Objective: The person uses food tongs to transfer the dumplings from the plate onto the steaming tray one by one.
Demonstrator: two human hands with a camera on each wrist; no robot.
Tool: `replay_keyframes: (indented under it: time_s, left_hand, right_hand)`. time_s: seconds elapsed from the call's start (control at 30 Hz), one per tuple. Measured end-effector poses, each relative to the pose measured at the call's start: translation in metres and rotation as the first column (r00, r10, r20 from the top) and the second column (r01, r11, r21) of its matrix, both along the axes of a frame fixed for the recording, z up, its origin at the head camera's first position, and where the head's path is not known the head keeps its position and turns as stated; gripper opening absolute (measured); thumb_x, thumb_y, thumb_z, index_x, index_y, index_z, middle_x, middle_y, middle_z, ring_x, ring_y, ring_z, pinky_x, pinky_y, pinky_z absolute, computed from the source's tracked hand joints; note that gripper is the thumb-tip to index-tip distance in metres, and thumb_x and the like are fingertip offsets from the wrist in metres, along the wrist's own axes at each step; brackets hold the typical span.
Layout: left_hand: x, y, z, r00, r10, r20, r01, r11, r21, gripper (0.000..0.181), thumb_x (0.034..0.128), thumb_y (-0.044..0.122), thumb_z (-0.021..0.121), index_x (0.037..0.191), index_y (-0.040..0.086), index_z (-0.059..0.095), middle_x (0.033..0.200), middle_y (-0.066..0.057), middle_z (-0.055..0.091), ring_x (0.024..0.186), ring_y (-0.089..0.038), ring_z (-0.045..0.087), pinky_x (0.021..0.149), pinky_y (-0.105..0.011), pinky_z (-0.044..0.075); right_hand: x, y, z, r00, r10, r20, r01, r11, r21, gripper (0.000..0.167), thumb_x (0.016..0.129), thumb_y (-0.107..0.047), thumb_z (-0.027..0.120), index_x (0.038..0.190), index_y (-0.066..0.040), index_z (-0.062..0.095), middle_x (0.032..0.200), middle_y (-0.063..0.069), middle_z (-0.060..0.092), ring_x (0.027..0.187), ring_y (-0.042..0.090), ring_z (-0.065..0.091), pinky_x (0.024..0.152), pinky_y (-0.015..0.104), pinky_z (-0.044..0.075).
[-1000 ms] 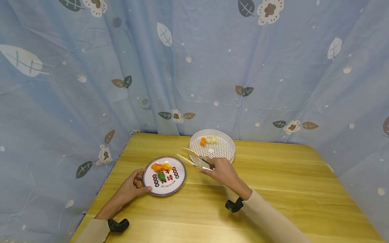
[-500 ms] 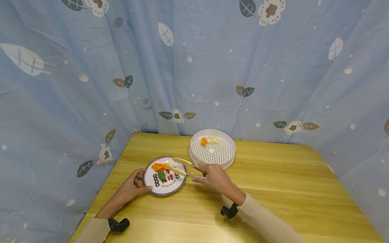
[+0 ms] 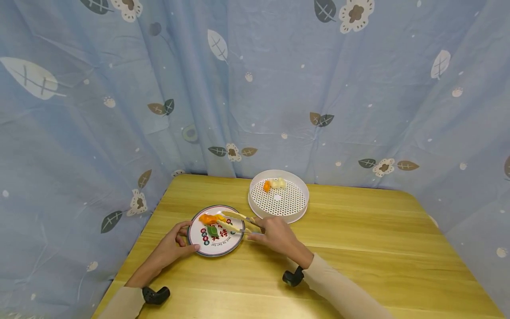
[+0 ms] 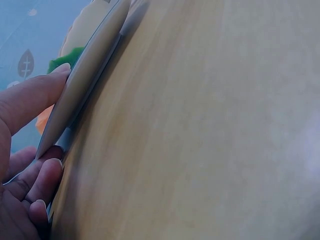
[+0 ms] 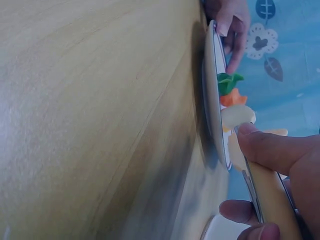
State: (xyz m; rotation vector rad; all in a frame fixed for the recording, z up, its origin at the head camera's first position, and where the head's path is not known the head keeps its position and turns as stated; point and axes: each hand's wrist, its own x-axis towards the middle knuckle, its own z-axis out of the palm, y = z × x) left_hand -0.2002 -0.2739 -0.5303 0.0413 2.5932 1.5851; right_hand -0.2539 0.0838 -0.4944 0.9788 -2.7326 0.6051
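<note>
A white plate [image 3: 223,249] with a dark rim and red lettering stands at the left of the table. On it lie an orange piece [image 3: 206,219], a yellow piece [image 3: 221,218] and a green dumpling-like piece [image 3: 212,231]. My left hand [image 3: 171,246] holds the plate's left rim, thumb above and fingers at the edge, as the left wrist view shows. My right hand [image 3: 276,235] grips tongs [image 3: 231,227] with cream-coloured ends. Their parted ends hover over the plate's right side, close to the yellow piece; whether they touch it I cannot tell.
Behind the right hand stands a round white perforated tray [image 3: 301,211] with a raised wall. An orange piece [image 3: 266,186] and pale pieces [image 3: 278,183] lie in it. A blue patterned curtain [image 3: 279,88] hangs along the table's back edge.
My right hand has moved left and towards me, bringing the tongs from beside the tray to over the plate. Their ends have come closer together. The left hand keeps its hold on the plate.
</note>
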Motion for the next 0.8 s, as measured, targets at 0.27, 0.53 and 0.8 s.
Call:
replay_keyframes:
  time_s: [0.27,0.53,0.8]
  left_hand:
    - [-0.0006,0.0011,-0.0004,1.0,0.012,0.017,-0.012,1.0,-0.028,0.086,0.0827,0.033,0.089,0.152,0.014,0.041,0.125,-0.012,0.051,0.088,-0.024,0.048,0.073,-0.029,0.044]
    - [-0.0001,0.001,-0.002,1.0,0.008,0.012,-0.008,1.0,-0.017,0.086,0.082,0.031,0.089,0.152,0.013,0.042,0.123,-0.012,0.051,0.086,-0.024,0.049,0.072,-0.029,0.044]
    - [-0.0001,0.0031,0.0008,0.999,0.033,0.026,-0.032,0.999,-0.043,0.087,0.0814,0.034,0.09,0.151,0.014,0.042,0.122,-0.012,0.051,0.089,-0.024,0.048,0.073,-0.029,0.043]
  right_hand:
    - [-0.0002,-0.0011,-0.003,1.0,0.006,-0.015,-0.006,1.0,0.003,0.056,0.087,-0.047,0.081,0.13,-0.013,0.073,0.06,-0.012,0.045,0.054,0.003,0.036,0.05,0.022,0.031]
    - [0.0015,0.0011,-0.0029,1.0,0.011,-0.023,-0.011,1.0,-0.002,0.052,0.087,-0.048,0.08,0.125,-0.014,0.076,0.06,-0.012,0.044,0.055,0.004,0.037,0.05,0.022,0.031]
    - [0.0029,0.0087,-0.0004,1.0,0.012,-0.018,-0.012,1.0,-0.017,0.049,0.087,-0.045,0.081,0.124,-0.013,0.076,0.06,-0.01,0.041,0.056,0.005,0.036,0.051,0.024,0.032]
